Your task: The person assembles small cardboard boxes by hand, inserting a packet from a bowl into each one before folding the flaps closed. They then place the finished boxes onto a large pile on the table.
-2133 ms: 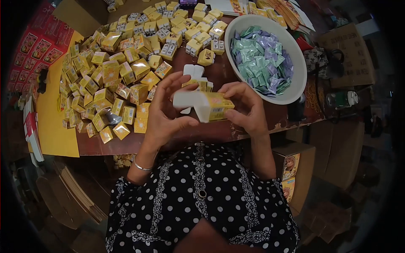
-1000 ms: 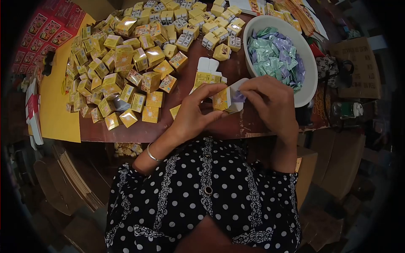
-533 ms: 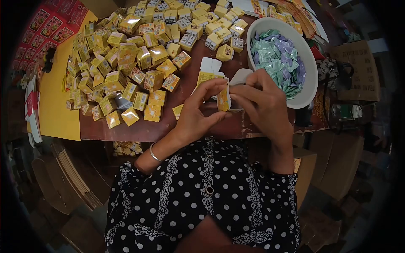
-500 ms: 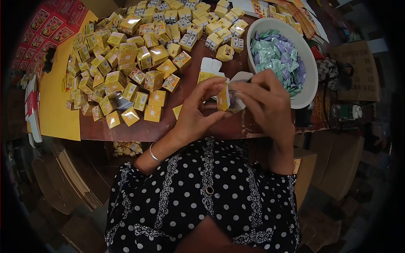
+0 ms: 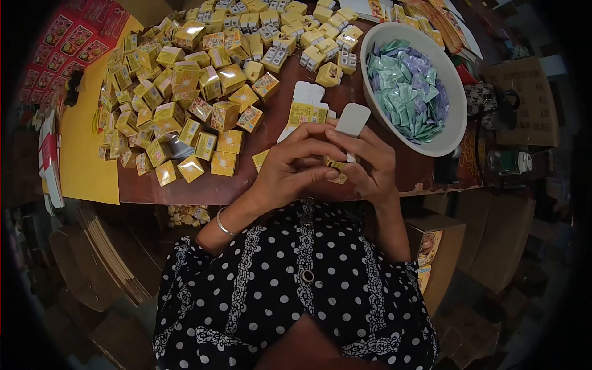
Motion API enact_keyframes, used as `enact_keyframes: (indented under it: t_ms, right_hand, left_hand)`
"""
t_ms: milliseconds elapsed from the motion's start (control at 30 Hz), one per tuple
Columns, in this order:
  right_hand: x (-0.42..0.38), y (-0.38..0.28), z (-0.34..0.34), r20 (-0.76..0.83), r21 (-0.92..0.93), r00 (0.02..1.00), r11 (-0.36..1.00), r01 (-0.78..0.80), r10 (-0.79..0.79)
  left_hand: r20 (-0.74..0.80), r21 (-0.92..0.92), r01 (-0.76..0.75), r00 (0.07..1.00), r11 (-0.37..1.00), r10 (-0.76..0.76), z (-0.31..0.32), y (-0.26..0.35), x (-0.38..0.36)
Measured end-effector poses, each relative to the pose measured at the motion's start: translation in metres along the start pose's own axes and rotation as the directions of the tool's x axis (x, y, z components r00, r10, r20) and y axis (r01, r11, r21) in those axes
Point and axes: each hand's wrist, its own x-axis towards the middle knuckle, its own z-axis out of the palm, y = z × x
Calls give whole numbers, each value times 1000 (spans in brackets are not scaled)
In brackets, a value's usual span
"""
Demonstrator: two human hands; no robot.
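Between my two hands is a small yellow cardboard box (image 5: 336, 165), with a white end flap (image 5: 354, 119) standing up from it. My left hand (image 5: 300, 161) has its thumb and fingers closed on the box's left side. On the other side, my right hand (image 5: 374, 161) grips the box with its fingers behind the flap. Most of the box is hidden by the fingers. Just beyond my hands lie flat, unfolded yellow and white box blanks (image 5: 306, 114). A finished-looking yellow box (image 5: 260, 160) lies partly behind my left hand.
A large pile of closed yellow boxes (image 5: 185, 92) covers the table's left side. Yellow-and-white toy-like pieces (image 5: 311, 57) lie behind. To the right stands a pale tub (image 5: 458, 117) of green and purple sachets (image 5: 410, 92). Yellow card (image 5: 86, 148) lies far left.
My right hand has moved down and left, closer to my left hand. The box has turned, and its white flap now stands upright above the fingers.
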Motion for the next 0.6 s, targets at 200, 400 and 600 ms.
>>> enact_keyframes:
  t_ms: [200,400,600]
  right_hand:
    - [11,-6,6,1,-285,980,939,192,-200]
    - [12,-17,17,-209,-64,977,998,18,-31]
    - [7,-11,11,-95,-129,995,991,28,-41]
  left_hand:
    - [-120,-98,1,993,995,-12,2,-5,2]
    - [-199,-79,58,977,995,-72,-1,-4,3]
    - [-222,-106,57,972,993,-80,3,4,6]
